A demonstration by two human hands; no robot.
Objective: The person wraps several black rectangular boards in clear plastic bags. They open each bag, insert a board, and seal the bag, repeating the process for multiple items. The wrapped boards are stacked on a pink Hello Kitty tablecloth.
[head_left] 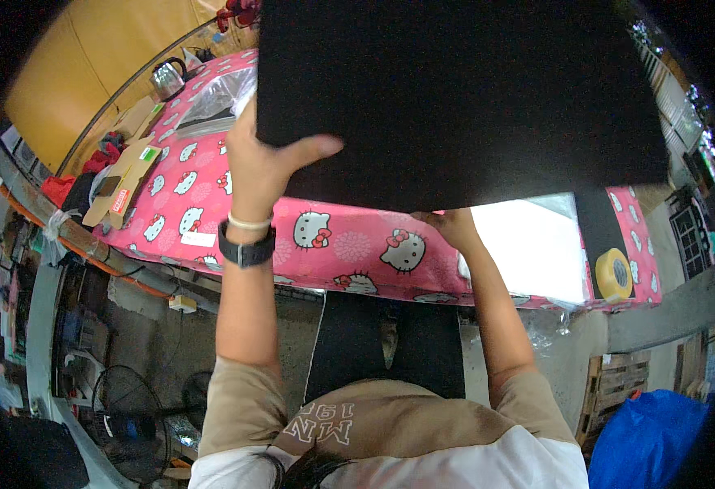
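Note:
A large flat black panel [455, 98], its kind unclear, is held up in front of me and fills the upper middle of the head view. My left hand [266, 167] grips its left edge, the thumb lying across the near face and the fingers hidden behind. At the lower edge, my right hand [453, 226] holds the panel from below; its fingers are partly hidden. Under the panel is a table with a pink, cat-printed cover [337, 236]. A white sheet [524, 248] lies on it, just right of my right hand.
A yellow tape roll [614, 275] sits at the table's right front, by a black strip [598, 216]. Clear plastic wrap [223, 98], flattened cardboard [133, 179] and a metal kettle [167, 80] are at left. A fan [132, 420] and a blue bag [655, 440] stand low on either side.

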